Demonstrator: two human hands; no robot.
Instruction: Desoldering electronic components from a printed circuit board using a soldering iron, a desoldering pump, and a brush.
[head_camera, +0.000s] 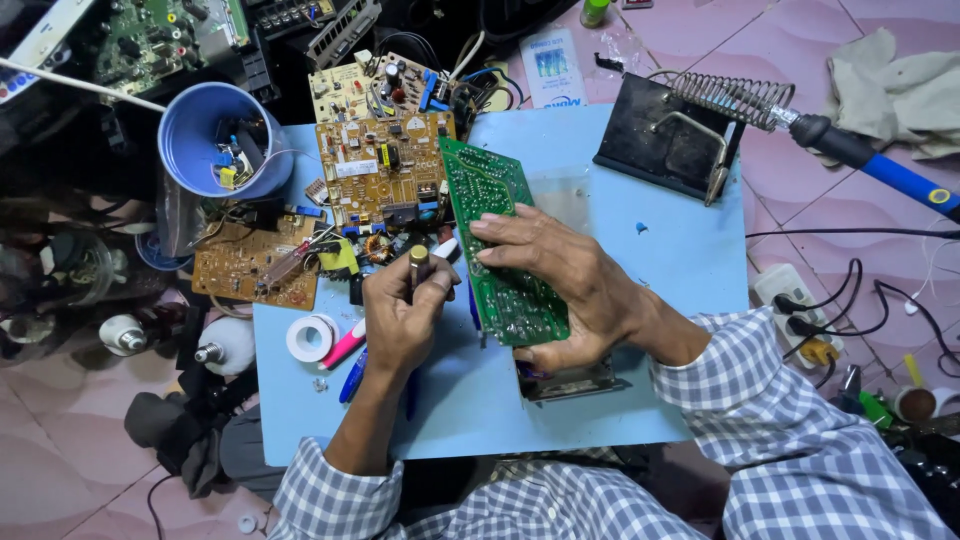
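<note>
My right hand (560, 280) grips a green circuit board (490, 200), holding it tilted on edge over the light blue table (640, 300), solder side up. My left hand (400, 315) is closed around a small pen-like tool with a brass-coloured cap (418, 258), its tip close to the board's left edge. Under the board lies a metal bracket (570, 385).
Several brown circuit boards (380, 170) lie at the table's back left, beside a blue cup (215, 135) of parts. A roll of white tape (310, 338) and pens lie left of my hand. A soldering iron (850, 145) rests in its coil stand (670, 145). A power strip (800, 310) sits on the pink floor.
</note>
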